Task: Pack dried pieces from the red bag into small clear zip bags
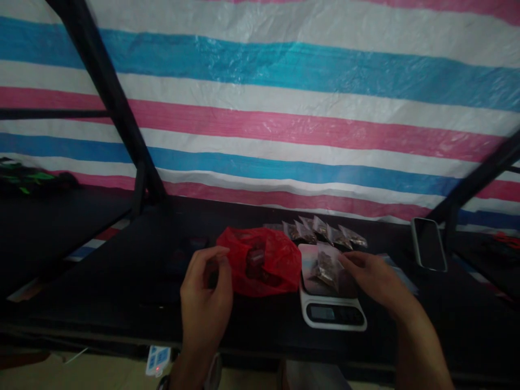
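1. The left hand (207,292) is half curled at the left edge of a red plastic bag (260,260); I can't tell whether it pinches the plastic.
2. The right hand (374,281) lies nearly flat, fingertips on a small clear packet (325,268), with no grip that I can see.
3. That packet sits on a white scale (331,317) near the bench's (122,271) front edge; its display is unreadable.
4. The bag's dark contents are blurred.
5. A row of packets (325,230) lies behind, towards the back edge.

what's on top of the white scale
A small clear packet of dark contents lies on the platform of the scale, the right hand at its edge. Packet and hand cover part of the platform, and the display is too dim to read.
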### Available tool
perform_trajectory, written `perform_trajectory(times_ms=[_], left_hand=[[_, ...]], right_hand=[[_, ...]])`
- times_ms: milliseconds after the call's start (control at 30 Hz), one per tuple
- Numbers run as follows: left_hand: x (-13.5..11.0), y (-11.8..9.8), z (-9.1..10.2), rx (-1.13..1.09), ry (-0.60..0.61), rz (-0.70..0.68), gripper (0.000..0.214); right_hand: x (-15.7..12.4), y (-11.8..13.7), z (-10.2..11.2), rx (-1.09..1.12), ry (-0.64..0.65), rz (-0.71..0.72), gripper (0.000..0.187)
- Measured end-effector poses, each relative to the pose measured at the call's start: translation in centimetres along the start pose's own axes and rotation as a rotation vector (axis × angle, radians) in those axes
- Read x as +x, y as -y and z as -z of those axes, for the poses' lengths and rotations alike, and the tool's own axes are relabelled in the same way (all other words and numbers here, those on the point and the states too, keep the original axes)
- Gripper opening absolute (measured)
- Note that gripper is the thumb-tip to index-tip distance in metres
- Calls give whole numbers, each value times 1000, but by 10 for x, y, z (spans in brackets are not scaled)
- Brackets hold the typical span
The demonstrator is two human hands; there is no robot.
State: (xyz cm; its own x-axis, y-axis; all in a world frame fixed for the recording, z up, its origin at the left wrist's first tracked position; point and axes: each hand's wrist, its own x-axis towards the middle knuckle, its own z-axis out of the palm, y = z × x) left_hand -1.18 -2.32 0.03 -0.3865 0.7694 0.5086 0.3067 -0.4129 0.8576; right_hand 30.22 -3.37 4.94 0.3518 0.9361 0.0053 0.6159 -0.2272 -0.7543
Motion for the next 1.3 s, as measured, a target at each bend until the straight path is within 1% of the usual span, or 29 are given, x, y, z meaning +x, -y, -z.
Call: perform_trajectory(times_ms=[133,200,267,367,433,500,600,800,900,1000,1100,1200,1300], left_hand=[[-2,4,1,41,-57,-50,9],[-3,6,-1,74,-116,-78,8],[-4,7,-3,113,-203,-55,10],[-5,8,-7,135,-325,68,20],[-6,9,-10,117,-368,130,27],[-6,9,-12,99,-400,129,32],[-5,6,-15,63,-451,56,39],[-1,0,-18,16,-492,-28,38],[-2,1,-19,34,-421,-22,41],[-4,3,-18,86,-339,67,49],[-3,7,-15,119,-342,129,50],[-1,10,-12,134,-318,132,43],[1,10,-11,127,-270,131,42]], right_hand=[[9,-17,-3,-39,-121,55,24],[13,-20,-5,-48,-183,62,26],[16,-20,-8,-50,-258,31,28],[18,-15,-15,-6,-372,-20,34],[20,-11,-18,52,-437,-47,37],[21,-11,-20,118,-496,-68,38],[24,-13,-20,202,-542,-87,38],[25,-22,-13,248,-550,-95,37],[23,-25,-10,256,-555,-55,39],[22,-28,-8,241,-539,-12,41],[23,-29,-8,218,-463,22,39],[24,-31,-11,191,-342,67,36],[26,-34,-15,137,-254,65,34]])
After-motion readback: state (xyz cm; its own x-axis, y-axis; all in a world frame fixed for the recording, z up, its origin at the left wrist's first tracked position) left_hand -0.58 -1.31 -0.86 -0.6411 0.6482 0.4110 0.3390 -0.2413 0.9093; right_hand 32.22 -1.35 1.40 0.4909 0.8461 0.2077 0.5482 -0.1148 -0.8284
